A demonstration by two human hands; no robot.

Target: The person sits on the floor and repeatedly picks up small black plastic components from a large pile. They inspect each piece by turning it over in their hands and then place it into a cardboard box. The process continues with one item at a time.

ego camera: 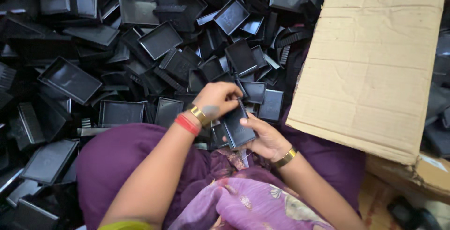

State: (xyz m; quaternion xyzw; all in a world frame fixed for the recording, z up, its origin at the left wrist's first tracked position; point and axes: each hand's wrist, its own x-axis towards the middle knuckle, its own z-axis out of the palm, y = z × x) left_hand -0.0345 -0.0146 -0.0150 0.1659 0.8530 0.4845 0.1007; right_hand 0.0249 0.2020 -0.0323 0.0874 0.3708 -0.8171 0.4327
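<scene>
Your right hand point(265, 138) sits just below the middle of the view, palm up, with its fingers curled around a small black tray point(238, 126) that stands tilted, its top edge leaning toward 11 o'clock. Your left hand point(216, 99) comes in from 7 o'clock and rests on the top edge of that same tray, fingers bent over it in a narrow pinch, so both hands hold the 1 piece between them. A red bangle point(187, 124) and a gold one circle your left wrist; a gold bracelet point(285, 158) circles your right. From 9 o'clock round to 1 o'clock a deep pile of black trays point(140, 47) spreads out, lying flat, tipped and overlapping, with some touching your left hand. At 2 o'clock a cardboard flap point(370, 61) slants over the pile, well apart from your hands. Purple cloth point(243, 202) covers your lap at 6 o'clock.
</scene>
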